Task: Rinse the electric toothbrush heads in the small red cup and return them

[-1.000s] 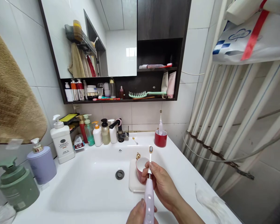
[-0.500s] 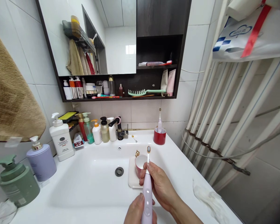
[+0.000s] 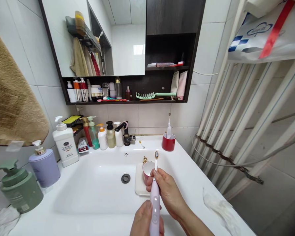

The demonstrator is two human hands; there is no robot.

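Note:
A pale purple electric toothbrush [image 3: 154,209] stands nearly upright in front of me, bristles at the top. My left hand [image 3: 143,219] is wrapped round the lower handle. Higher up, my right hand [image 3: 169,192] pinches the neck, where the white brush head [image 3: 156,160] joins the handle. Just behind the right fingers is a pink-red cup [image 3: 147,171] with a white inside, partly hidden by them. It stands on a cream tray [image 3: 139,183] in the basin.
The white sink [image 3: 93,193] has a dark drain [image 3: 125,178] and a black faucet [image 3: 127,134]. Several pump bottles [image 3: 102,137] line its back left. A red cup [image 3: 168,143] holding another toothbrush stands at the back right. Crumpled white tissue [image 3: 218,209] lies on the right ledge.
Both hands keep their hold on the toothbrush, almost unmoved. The view has shifted slightly.

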